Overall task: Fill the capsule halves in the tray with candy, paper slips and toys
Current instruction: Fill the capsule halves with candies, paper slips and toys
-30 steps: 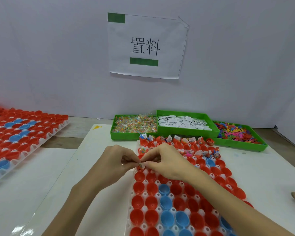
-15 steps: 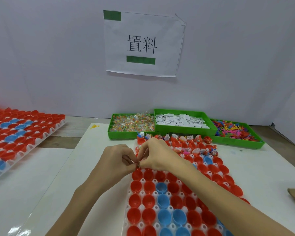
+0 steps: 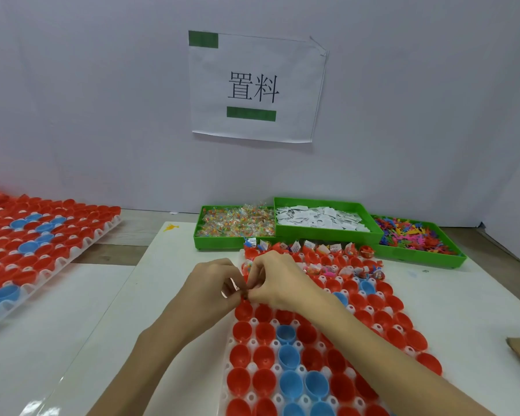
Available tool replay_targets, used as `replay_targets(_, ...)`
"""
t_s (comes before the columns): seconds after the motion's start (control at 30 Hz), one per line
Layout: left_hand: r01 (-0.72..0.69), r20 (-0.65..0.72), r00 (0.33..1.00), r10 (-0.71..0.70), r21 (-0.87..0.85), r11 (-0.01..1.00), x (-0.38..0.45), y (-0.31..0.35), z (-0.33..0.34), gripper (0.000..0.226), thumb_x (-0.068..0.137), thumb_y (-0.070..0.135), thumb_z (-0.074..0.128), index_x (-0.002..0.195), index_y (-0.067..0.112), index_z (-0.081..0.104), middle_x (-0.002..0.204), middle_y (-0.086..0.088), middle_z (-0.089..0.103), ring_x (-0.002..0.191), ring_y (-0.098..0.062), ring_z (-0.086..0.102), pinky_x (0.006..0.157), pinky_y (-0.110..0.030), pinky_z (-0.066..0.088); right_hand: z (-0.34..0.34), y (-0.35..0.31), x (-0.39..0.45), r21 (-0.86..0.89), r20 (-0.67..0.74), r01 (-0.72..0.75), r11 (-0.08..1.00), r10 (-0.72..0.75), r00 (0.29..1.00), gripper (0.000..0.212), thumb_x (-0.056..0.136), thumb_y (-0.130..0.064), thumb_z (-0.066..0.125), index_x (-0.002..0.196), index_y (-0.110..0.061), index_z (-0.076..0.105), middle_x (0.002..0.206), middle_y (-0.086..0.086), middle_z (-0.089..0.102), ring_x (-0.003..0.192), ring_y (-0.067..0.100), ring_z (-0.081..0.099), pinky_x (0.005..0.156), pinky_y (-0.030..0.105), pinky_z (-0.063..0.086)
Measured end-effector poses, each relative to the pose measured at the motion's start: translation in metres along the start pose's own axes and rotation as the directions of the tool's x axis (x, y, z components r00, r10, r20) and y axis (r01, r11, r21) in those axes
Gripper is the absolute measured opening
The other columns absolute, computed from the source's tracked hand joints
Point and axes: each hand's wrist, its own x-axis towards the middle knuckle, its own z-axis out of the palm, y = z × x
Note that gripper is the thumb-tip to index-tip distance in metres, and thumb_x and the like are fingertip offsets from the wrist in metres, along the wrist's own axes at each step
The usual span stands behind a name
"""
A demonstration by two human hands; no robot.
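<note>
Head view: I see both of my hands meeting over the far left part of the tray (image 3: 254,325), which lies on the counter (image 3: 168,295) directly before me. The left hand (image 3: 213,291) and right hand (image 3: 278,282) have their fingers curled, fingertips pinched together on a small item (image 3: 245,293) between them; what it is I cannot tell. The tray carries red and blue capsule halves (image 3: 287,355); the two far rows hold contents, the near rows show bare cups. Beyond the tray stand three green bins: candy (image 3: 237,225) at left, paper slips (image 3: 318,220) in the middle, toys (image 3: 415,237) at right. A second tray (image 3: 24,244) of capsule halves lies well apart at far left. A printed sign (image 3: 255,88) hangs on the wall.
</note>
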Motion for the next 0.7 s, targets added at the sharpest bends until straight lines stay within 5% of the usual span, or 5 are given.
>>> replay_targets(0.17, 0.037, -0.058, 0.997, -0.044, -0.117, 0.992, -0.004, 0.003, -0.001, 0.021, 0.078, 0.007, 0.084, 0.083, 0.024, 0.073, 0.082, 0.011, 0.071, 0.073, -0.003, 0.068, 0.069, -0.021, 0.059, -0.021, 0.013, -0.012, 0.101, 0.009, 0.01, 0.995, -0.011, 1.0, 0.013, 0.091, -0.029, 0.075, 0.096, -0.018, 0.08, 0.089, -0.006, 0.076, 0.084, 0.007, 0.069, 0.079, 0.024, 0.058)
replay_targets(0.4, -0.007, -0.018, 1.0, 0.005, -0.095, 0.995, -0.003, 0.0, -0.008, 0.026, 0.082, 0.002, 0.077, 0.083, 0.027, 0.079, 0.095, 0.008, 0.065, 0.074, -0.01, 0.07, 0.071, -0.021, 0.058, -0.062, 0.071, -0.064, 0.528, -0.21, 0.038, 0.848, 0.087, 0.974, 0.024, 0.101, -0.026, 0.06, 0.09, -0.018, 0.079, 0.076, 0.004, 0.074, 0.06, 0.008, 0.062, 0.053, 0.014, 0.047)
replay_targets(0.57, 0.041, -0.234, 0.97, -0.07, -0.126, 0.991, 0.0, -0.008, 0.002, 0.033, 0.091, -0.007, 0.063, 0.091, 0.022, 0.077, 0.094, 0.009, 0.07, 0.071, -0.008, 0.071, 0.067, -0.02, 0.056, -0.07, 0.091, -0.078, 0.699, -0.33, 0.102, 0.708, 0.193, 0.924, 0.031, 0.102, -0.023, 0.056, 0.088, -0.007, 0.079, 0.073, 0.012, 0.071, 0.059, 0.017, 0.056, 0.048, 0.018, 0.044)
replay_targets(0.7, 0.109, -0.462, 0.872, -0.159, -0.133, 0.985, 0.009, -0.01, 0.021, 0.024, 0.095, 0.001, 0.065, 0.102, 0.022, 0.072, 0.096, 0.01, 0.071, 0.077, -0.005, 0.067, 0.066, -0.01, 0.051, -0.078, 0.094, -0.081, 0.706, -0.364, 0.153, 0.692, 0.169, 0.916, 0.033, 0.102, -0.027, 0.055, 0.086, -0.012, 0.08, 0.072, 0.013, 0.071, 0.054, 0.013, 0.056, 0.046, 0.019, 0.044)
